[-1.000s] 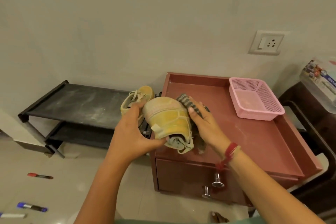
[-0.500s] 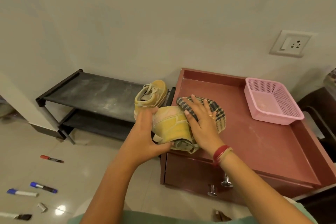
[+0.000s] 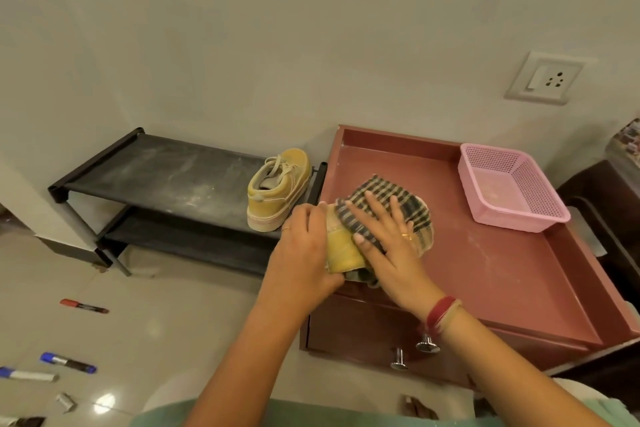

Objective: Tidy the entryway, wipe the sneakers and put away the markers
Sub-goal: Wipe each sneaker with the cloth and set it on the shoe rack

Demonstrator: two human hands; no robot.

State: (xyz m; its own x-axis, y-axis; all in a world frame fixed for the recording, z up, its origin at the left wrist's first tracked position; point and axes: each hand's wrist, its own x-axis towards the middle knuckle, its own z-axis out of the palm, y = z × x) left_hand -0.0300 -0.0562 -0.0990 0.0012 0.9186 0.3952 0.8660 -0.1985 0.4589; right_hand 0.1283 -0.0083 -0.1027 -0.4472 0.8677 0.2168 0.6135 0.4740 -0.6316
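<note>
A yellow sneaker (image 3: pixel 341 248) lies at the front left of the reddish cabinet top (image 3: pixel 491 267). My left hand (image 3: pixel 301 253) grips its left side. My right hand (image 3: pixel 388 246) lies flat, fingers spread, pressing a dark checked cloth (image 3: pixel 391 199) onto the sneaker; the cloth covers most of it. The second yellow sneaker (image 3: pixel 278 189) stands on the top shelf of the black shoe rack (image 3: pixel 166 177). On the floor at the lower left lie a red marker (image 3: pixel 84 306), a blue marker (image 3: pixel 67 362), another blue-capped marker (image 3: pixel 27 374) and a loose cap (image 3: pixel 65 401).
An empty pink mesh basket (image 3: pixel 509 187) sits at the cabinet's back right. Two metal drawer knobs (image 3: pixel 427 345) stick out of the cabinet front. A wall socket (image 3: pixel 543 81) is above. Dark furniture (image 3: pixel 609 204) stands to the right. A dark marker (image 3: pixel 24 421) lies at the bottom left edge.
The sneaker has come down onto the cabinet top. My right hand has spread the cloth over it and flattened. The view has shifted left, showing more markers.
</note>
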